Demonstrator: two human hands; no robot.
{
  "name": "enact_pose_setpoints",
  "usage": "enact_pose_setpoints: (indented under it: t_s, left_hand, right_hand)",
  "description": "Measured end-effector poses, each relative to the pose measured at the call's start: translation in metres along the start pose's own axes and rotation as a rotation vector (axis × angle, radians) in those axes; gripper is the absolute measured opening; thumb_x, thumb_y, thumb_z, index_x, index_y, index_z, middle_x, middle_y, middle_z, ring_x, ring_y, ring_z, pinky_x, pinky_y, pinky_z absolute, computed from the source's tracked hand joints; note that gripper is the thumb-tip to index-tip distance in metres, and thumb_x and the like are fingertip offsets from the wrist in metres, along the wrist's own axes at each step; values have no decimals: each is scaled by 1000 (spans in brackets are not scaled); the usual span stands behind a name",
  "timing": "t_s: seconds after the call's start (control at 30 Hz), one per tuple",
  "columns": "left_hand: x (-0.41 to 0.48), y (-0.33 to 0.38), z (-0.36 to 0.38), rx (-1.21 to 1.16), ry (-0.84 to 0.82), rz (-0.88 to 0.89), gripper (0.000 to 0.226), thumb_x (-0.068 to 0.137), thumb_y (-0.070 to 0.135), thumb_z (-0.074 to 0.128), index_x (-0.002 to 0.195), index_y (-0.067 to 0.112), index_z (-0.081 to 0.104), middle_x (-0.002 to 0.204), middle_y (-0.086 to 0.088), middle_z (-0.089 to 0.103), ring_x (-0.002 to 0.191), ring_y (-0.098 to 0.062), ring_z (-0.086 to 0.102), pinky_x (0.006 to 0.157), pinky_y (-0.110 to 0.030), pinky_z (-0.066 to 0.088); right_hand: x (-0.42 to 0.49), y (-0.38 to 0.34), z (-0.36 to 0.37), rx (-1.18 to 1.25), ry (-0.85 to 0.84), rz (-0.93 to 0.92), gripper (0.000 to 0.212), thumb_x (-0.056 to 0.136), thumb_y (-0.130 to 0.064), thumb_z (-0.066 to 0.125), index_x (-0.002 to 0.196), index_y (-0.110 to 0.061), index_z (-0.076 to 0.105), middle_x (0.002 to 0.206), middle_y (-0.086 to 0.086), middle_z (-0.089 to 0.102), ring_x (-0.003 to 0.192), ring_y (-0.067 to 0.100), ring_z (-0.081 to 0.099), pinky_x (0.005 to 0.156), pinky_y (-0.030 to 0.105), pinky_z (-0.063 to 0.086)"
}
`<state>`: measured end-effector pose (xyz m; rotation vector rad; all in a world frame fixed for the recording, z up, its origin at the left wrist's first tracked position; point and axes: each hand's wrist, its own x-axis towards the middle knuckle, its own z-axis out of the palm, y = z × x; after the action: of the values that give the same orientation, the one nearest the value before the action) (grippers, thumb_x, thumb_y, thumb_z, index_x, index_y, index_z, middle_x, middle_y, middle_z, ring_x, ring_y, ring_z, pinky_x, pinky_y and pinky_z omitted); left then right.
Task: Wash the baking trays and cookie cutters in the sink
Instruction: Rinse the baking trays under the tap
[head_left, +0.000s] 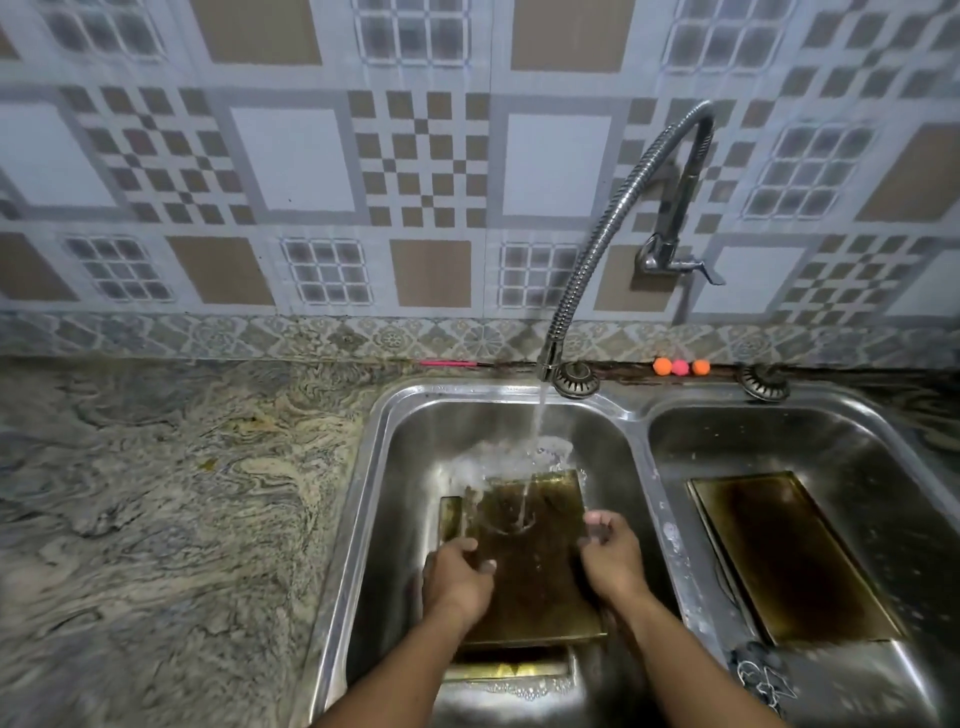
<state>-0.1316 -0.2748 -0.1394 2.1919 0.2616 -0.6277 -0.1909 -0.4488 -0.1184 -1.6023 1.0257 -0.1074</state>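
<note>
- Currently rinsing: dark stained rectangular metal baking tray (524, 561) in left steel sink basin (395, 467), under tap stream (535, 421).
- Left hand (454, 577) and right hand (613, 558): fingers curled on tray's side edges.
- Next, likely: scrub, then move it beside second tray (789, 556), right basin.

— What are you seeing in the sink (363, 499)?
— You have shiny, smooth steel there. The baking tray (524, 577) looks like metal, brownish-gold, stained dark and wet-glossy.
— And the rest?
— Your counter (156, 519) is polished, veined stone; the faucet hose (602, 228) is ribbed chrome; the wall tiles (291, 161) look matt.
</note>
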Motion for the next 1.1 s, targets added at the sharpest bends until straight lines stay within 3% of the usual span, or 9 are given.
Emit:
enact_pose_setpoints:
  t_s: [0.13,0.23,0.43,0.6,0.73,0.83,0.93,1.03,1.1]
  left_hand:
    - [-13,26,4,-80,-156,29,33,91,27,72,123,22,64,123,4,62,115,-17,59,96,-23,43]
    - [-27,50,7,-211,-245,84,10,97,29,63,104,26,69,112,2,68,101,-17,63,91,-25,47]
    - [-47,125,-2,-717,-379,89,51,88,70,53,111,27,67,104,-17,74,91,-29,72,70,-36,56]
    - [-48,134,-17,-506,-38,332,22,95,20,62,117,20,61,105,-2,72,96,-19,69,78,-25,55]
    - [-50,124,-38,-482,-44,435,50,97,20,62,142,32,44,134,9,60,118,-12,59,103,-29,45]
    - [-52,121,-55,-405,-86,587,87,97,17,63,156,50,8,147,22,27,138,-5,28,109,-26,26]
    - [-53,121,-64,-298,-98,713,93,99,16,60,151,57,-5,151,26,10,140,0,13,110,-25,17]
    - [-49,115,-68,-220,-47,728,99,96,23,65,144,68,-9,159,23,7,147,-10,15,119,-41,20]
    - [-48,110,-70,-196,-30,689,105,92,27,71,142,70,-9,163,4,24,144,-23,36,115,-54,36]
  right_hand:
    - [-15,-38,-28,-54,0,-212,29,87,8,61,108,-13,61,96,13,62,86,21,58,85,33,50]
    - [-36,-65,-39,-63,-9,-427,32,83,7,69,104,-17,62,88,1,62,77,13,57,69,13,49]
    - [-64,-65,-42,-284,-41,-727,43,74,-13,80,103,-38,60,94,-18,68,79,3,64,66,19,51]
    - [-71,-53,-37,-206,-117,-723,33,75,-27,81,102,-37,66,101,-18,70,99,0,65,88,22,53]
    - [-46,-47,-43,-192,-37,-589,54,71,-53,79,119,-50,55,123,-19,59,119,8,55,100,34,48]
    - [-33,-54,-51,-53,-126,-487,68,77,-38,83,131,-50,44,129,-10,59,116,9,59,91,22,49]
    - [-30,-61,-56,11,-179,-516,82,76,-31,86,142,-45,39,141,-9,54,121,5,56,98,26,47]
    - [-33,-62,-59,-111,-69,-625,94,76,-39,84,149,-52,26,142,-11,45,126,6,46,105,34,41]
    - [-37,-59,-63,-247,26,-679,98,79,-43,80,151,-57,16,125,-7,44,112,5,46,100,32,41]
